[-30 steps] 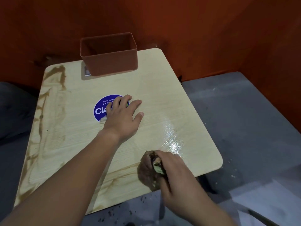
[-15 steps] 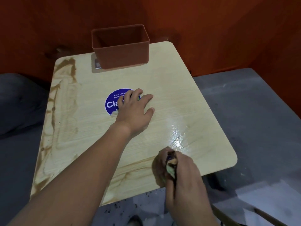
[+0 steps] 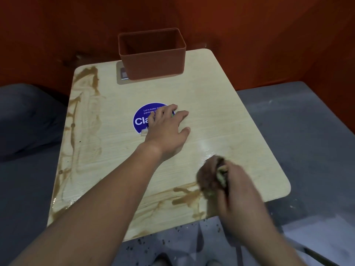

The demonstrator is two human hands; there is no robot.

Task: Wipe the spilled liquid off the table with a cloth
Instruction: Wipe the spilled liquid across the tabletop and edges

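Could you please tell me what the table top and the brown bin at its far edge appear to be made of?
The table top looks like pale wood-grain laminate: fine straight printed grain, and a glossy sheen where it is wet. The brown bin looks like matte moulded plastic: thin even walls, rounded corners, one flat colour. Neither can be confirmed by sight alone.
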